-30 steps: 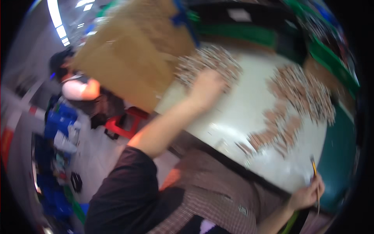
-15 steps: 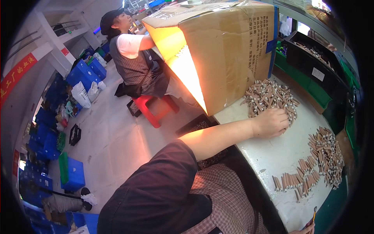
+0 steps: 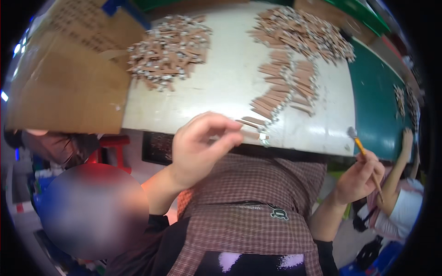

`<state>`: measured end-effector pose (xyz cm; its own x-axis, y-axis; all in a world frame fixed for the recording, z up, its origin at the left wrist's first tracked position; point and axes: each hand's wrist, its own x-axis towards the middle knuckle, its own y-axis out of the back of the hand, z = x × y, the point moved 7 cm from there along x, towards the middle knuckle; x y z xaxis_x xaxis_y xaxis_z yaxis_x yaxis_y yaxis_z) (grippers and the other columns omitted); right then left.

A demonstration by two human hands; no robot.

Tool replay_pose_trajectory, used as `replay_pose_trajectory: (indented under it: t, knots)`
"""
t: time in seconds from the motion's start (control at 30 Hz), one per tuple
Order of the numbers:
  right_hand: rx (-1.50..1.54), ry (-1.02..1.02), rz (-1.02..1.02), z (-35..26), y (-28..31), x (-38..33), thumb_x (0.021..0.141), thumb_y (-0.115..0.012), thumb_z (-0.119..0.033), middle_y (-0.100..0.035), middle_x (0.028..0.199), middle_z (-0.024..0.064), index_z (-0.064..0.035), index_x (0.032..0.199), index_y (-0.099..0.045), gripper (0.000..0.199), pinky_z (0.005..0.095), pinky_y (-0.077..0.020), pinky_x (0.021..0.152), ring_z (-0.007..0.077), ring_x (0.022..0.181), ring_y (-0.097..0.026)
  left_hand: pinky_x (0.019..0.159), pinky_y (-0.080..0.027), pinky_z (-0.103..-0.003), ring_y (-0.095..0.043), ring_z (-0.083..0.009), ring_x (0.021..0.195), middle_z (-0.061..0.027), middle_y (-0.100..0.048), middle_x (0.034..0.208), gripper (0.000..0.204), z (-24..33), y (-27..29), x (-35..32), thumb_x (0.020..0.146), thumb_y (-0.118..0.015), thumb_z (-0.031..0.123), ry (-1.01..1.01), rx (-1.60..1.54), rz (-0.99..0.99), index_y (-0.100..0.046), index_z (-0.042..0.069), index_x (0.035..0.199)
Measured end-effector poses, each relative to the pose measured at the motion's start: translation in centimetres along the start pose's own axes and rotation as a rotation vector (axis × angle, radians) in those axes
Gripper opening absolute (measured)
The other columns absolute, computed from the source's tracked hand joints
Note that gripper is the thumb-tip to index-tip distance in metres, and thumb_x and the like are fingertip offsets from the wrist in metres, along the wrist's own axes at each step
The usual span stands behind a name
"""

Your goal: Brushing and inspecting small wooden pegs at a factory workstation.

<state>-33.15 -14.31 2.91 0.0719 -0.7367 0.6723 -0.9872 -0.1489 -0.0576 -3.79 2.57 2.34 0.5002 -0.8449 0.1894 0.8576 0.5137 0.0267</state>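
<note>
My left hand [image 3: 200,147] is at the table's near edge, thumb and forefinger pinching a small flat brown strip with a shiny whitish end [image 3: 251,135]. Beyond its fingertips, several similar strips [image 3: 271,99] lie side by side in two uneven rows, whitish ends toward the middle and right. My right hand [image 3: 361,179] grips a slim brush [image 3: 360,146] with a yellow-orange handle. The brush's grey tip points up and away, over the table's near right part. A loose heap of strips [image 3: 170,50] lies at the far left, and another heap [image 3: 304,32] lies behind the rows.
A large cardboard box [image 3: 69,87] stands on the left of the white table [image 3: 221,83]. A green surface [image 3: 375,101] adjoins it on the right, where another person's arm [image 3: 401,158] reaches in beside more small pieces. A red stool [image 3: 115,147] and dark tray [image 3: 156,147] are below, left.
The view has swung right and down to the table. My left hand has left the far-left heap and come back to the near edge with a strip. My right hand, holding the brush, now shows fully.
</note>
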Motion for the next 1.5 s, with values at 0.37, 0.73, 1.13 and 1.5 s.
replay_pose_trajectory:
  t: [0.37, 0.73, 1.13, 1.5]
  knots:
    - [0.015, 0.022, -0.230, -4.4, -3.3, -3.2, 0.088, -0.059, -0.028, -0.063, 0.084, 0.0149, -0.0090, 0.097, -0.041, 0.028, 0.0295, -0.0455, 0.062, 0.0209, 0.069, -0.056, 0.067, -0.051, -0.026, -0.063, -0.0189, 0.076, -0.0115, -0.064, 0.088, 0.022, 1.6, -3.9, -2.4, 0.071, -0.068, -0.007, -0.174, 0.209, -0.187, -0.066, -0.001, 0.092]
    - [0.184, 0.188, -0.701, -6.3, -6.1, -3.8, 0.078, -0.069, -0.008, -0.062, 0.096, 0.0174, -0.0039, 0.105, -0.045, 0.037, 0.0310, -0.0541, 0.063, 0.0228, 0.075, -0.061, 0.070, -0.053, -0.029, -0.064, -0.0232, 0.084, -0.0122, -0.061, 0.096, 0.033, 3.5, -4.4, -3.3, 0.069, -0.067, -0.011, -0.421, 0.444, -0.254, -0.061, 0.001, 0.099]
    - [0.129, 0.154, -0.700, -6.3, -6.4, -4.8, 0.076, -0.071, -0.010, -0.064, 0.094, 0.0141, -0.0053, 0.102, -0.049, 0.034, 0.0280, -0.0533, 0.061, 0.0209, 0.077, -0.062, 0.066, -0.054, -0.028, -0.064, -0.0225, 0.079, -0.0129, -0.063, 0.095, 0.036, 3.6, -4.7, -3.6, 0.065, -0.073, -0.004, -0.443, 0.457, -0.229, -0.063, -0.001, 0.099]
    - [0.073, 0.130, -0.711, -4.8, -6.2, -4.5, 0.078, -0.067, -0.009, -0.066, 0.091, 0.0128, -0.0074, 0.102, -0.047, 0.031, 0.0292, -0.0518, 0.062, 0.0193, 0.072, -0.060, 0.059, -0.051, -0.027, -0.063, -0.0187, 0.067, -0.0110, -0.064, 0.079, 0.023, 2.2, -5.0, -2.3, 0.069, -0.072, -0.005, -0.238, 0.366, -0.125, -0.066, -0.002, 0.091]
